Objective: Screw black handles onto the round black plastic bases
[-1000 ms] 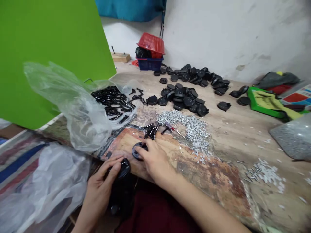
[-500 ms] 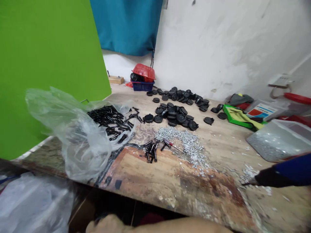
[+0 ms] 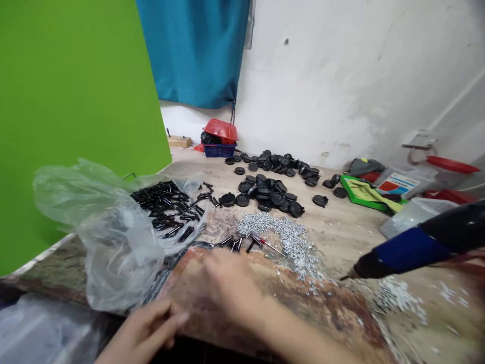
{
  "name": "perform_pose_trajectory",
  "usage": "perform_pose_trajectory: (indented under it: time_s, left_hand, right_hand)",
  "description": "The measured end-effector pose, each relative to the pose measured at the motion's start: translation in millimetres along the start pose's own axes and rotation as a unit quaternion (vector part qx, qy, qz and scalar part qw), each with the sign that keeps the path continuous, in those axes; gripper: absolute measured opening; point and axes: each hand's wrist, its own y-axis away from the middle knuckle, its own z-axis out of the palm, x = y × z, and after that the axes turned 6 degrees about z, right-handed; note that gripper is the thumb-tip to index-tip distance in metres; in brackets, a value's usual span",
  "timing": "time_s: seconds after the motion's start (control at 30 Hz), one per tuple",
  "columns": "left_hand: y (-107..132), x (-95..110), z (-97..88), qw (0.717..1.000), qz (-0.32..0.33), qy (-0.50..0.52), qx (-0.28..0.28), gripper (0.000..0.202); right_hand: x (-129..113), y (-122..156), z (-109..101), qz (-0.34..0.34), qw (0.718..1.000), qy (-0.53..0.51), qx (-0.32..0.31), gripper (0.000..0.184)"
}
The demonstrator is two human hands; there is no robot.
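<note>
Left hand (image 3: 142, 328) cut off, right hand (image 3: 227, 285) blurred, electric screwdriver (image 3: 413, 247) cut off

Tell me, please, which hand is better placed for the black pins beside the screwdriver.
Probably the right hand: it lies further onto the bench, nearer those black pins, while the left hand rests back at the edge.

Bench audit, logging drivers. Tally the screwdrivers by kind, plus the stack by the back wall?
Electric screwdriver: 1
Red-handled screwdriver: 1
Red basket: 1
Blue crate: 1
Total: 4
</note>
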Motion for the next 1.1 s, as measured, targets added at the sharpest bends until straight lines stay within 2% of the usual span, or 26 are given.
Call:
perform_pose_trajectory:
  time_s: [0.07,0.13,0.2,0.27,0.37,0.5,0.6,0.7,0.8,0.9,0.97,1.03,1.1]
  left_hand:
    - [-56,38,-6.7,0.992,0.082,-0.083,0.044,0.031]
    - [-121,62,-7.8,0.966,0.149,-0.192,0.088,0.026]
    - [-184,68,-5.0,0.954,0.150,-0.233,0.111,0.020]
    - [-237,64,-2.2,0.946,0.144,-0.262,0.124,0.024]
    - [-287,50,-2.1,0.943,0.124,-0.289,0.105,0.034]
    - [-316,37,-6.1,0.955,0.088,-0.274,0.067,0.034]
    - [-320,36,-10.7,0.972,0.072,-0.216,0.062,0.034]
    - [-305,45,-15.5,0.987,0.076,-0.118,0.077,0.036]
    - [-268,58,-12.6,0.993,0.088,0.017,0.076,0.044]
    - [-220,70,1.8,0.985,0.081,0.147,0.032,0.048]
    - [-188,75,15.2,0.968,0.056,0.243,-0.005,0.049]
    - [-159,77,29.6,0.917,0.009,0.397,-0.042,0.045]
    - [-135,77,44.4,0.885,-0.038,0.461,-0.058,0.040]
  right_hand:
    - [48,-31,-16,0.078,0.995,0.009,0.054,0.010]
    - [90,-61,-18,0.122,0.989,0.004,0.087,0.016]
    - [122,-87,-11,0.148,0.984,-0.003,0.100,0.028]
    - [143,-108,-1,0.154,0.983,-0.010,0.097,0.033]
    - [166,-134,12,0.145,0.987,-0.004,0.062,0.033]
    - [188,-156,17,0.142,0.989,0.024,-0.011,0.033]
    - [193,-162,13,0.142,0.988,0.043,-0.043,0.032]
    - [184,-154,-3,0.152,0.987,0.051,-0.028,0.033]
    - [163,-124,-27,0.183,0.982,0.037,0.018,0.047]
    - [133,-75,-51,0.211,0.976,0.010,0.048,0.061]
    - [112,-37,-62,0.209,0.975,-0.037,0.073,0.066]
    - [96,0,-70,0.200,0.973,-0.083,0.077,0.066]
    - [87,33,-73,0.193,0.972,-0.122,0.057,0.064]
